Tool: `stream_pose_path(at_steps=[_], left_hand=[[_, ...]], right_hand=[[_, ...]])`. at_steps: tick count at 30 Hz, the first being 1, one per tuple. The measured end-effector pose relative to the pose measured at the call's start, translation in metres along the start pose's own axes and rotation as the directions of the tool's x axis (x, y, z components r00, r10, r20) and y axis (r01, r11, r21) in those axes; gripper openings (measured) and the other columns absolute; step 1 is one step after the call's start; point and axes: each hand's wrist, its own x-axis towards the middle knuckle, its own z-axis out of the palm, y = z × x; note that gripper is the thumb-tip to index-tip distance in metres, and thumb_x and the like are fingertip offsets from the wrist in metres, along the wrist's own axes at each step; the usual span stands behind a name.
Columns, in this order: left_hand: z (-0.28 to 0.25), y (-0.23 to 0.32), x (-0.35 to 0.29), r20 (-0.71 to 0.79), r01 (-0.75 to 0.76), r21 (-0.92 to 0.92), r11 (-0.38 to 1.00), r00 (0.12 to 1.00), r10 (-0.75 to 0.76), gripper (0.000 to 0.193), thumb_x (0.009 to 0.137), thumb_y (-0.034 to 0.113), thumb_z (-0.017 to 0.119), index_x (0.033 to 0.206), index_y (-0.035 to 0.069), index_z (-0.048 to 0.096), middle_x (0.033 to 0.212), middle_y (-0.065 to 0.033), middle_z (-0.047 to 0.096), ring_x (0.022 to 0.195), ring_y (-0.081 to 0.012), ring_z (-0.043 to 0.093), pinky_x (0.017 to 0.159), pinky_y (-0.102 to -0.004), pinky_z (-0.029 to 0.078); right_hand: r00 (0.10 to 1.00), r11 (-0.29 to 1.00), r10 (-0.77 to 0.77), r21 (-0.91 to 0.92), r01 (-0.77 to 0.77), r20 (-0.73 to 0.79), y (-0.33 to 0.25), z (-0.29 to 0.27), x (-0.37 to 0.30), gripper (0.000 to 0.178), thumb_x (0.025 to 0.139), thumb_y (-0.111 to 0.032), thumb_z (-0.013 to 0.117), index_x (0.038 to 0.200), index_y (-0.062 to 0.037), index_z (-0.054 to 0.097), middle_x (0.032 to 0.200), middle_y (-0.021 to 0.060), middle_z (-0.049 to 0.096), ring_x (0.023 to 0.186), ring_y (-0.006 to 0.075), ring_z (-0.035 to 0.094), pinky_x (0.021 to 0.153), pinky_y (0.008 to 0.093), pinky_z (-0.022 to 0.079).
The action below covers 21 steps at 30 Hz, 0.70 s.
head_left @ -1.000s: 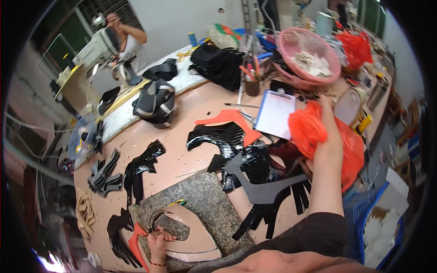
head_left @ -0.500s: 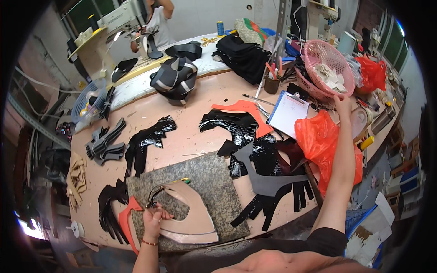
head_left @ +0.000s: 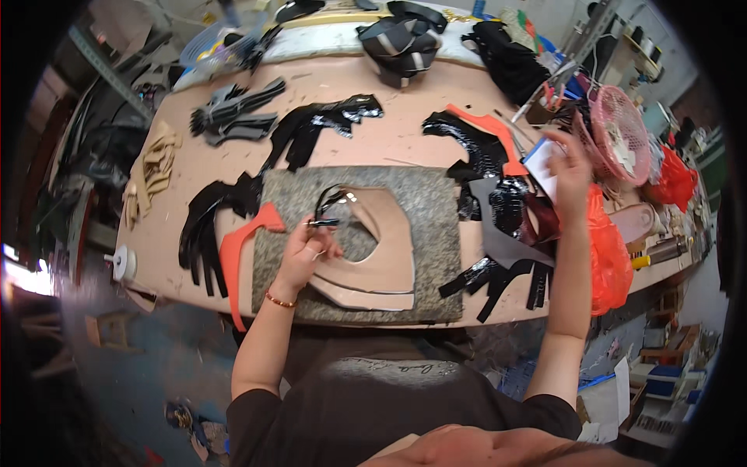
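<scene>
And here we are at the slab [head_left: 437,233], the pale piece [head_left: 395,241] lying flat on top of it! The left hand [head_left: 299,261] is over its left part, fingers pinched around a small dark tool [head_left: 324,222]. Right of the slab, the right hand [head_left: 572,173] hangs above the clipboard [head_left: 537,165], fingers loosely parted, nothing seen in them. Progress? The pale piece looks cut to shape already, as do the black pieces [head_left: 208,222] and orange piece [head_left: 233,253] left of the slab and the grey piece [head_left: 502,233] right of it. All seem loose, so work on the pale one looks unfinished; how much remains, I can't tell. And the change: half a second ago that right hand was at the pink basket [head_left: 611,117], farther right of the slab; now it's come back nearer, while the left keeps its grip!
</scene>
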Motion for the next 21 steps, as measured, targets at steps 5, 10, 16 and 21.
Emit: stream_pose_path(at_steps=[5,10,16,21], left_hand=[[0.003,0.038,-0.014,0.321,-0.221,0.076,0.972,0.929,0.186,0.026,0.099,0.022,0.055,0.114,0.001,0.050,0.073,0.0000,0.048,0.069,-0.0125,0.053,0.077,-0.0346,0.051],[-0.012,0.062,-0.036,0.008,-0.333,-0.180,0.926,0.940,0.340,0.058,0.098,0.040,0.052,0.137,-0.001,0.039,0.105,-0.0139,0.063,0.101,-0.0248,0.062,0.094,-0.0405,0.048],[-0.018,0.021,-0.067,-0.082,-0.276,-0.409,0.870,0.960,0.267,0.101,0.083,0.072,0.050,0.149,0.001,0.021,0.147,-0.0204,0.038,0.132,-0.0309,0.043,0.111,-0.0452,0.034],[0.015,0.000,-0.067,-0.293,-0.243,0.063,0.968,0.923,0.251,0.067,0.090,0.019,0.070,0.141,-0.002,0.032,0.127,-0.0116,0.054,0.116,-0.0195,0.053,0.101,-0.0346,0.042]], right_hand=[[0.745,0.983,-0.049,-0.101,0.155,0.665,-0.039,0.143,-0.054,0.063,0.074,-0.028,0.080,0.125,-0.0013,0.054,0.113,0.0065,0.058,0.078,0.0118,0.055,0.071,0.0282,0.047],[0.489,0.831,0.170,0.142,-0.538,0.856,-0.025,0.199,-0.093,0.043,0.082,-0.025,0.076,0.113,0.0016,0.062,0.100,0.0099,0.068,0.089,0.0143,0.064,0.078,0.0308,0.051],[0.601,0.768,0.308,0.181,-0.615,0.737,-0.043,0.236,-0.101,0.031,0.088,-0.021,0.067,0.108,0.0018,0.063,0.092,0.0120,0.069,0.082,0.0194,0.068,0.072,0.0318,0.054],[0.650,0.839,0.072,-0.398,0.371,0.757,-0.109,0.269,-0.172,0.036,0.084,-0.013,0.054,0.118,0.0000,0.057,0.106,0.0193,0.054,0.086,0.0396,0.063,0.075,0.0476,0.052]])
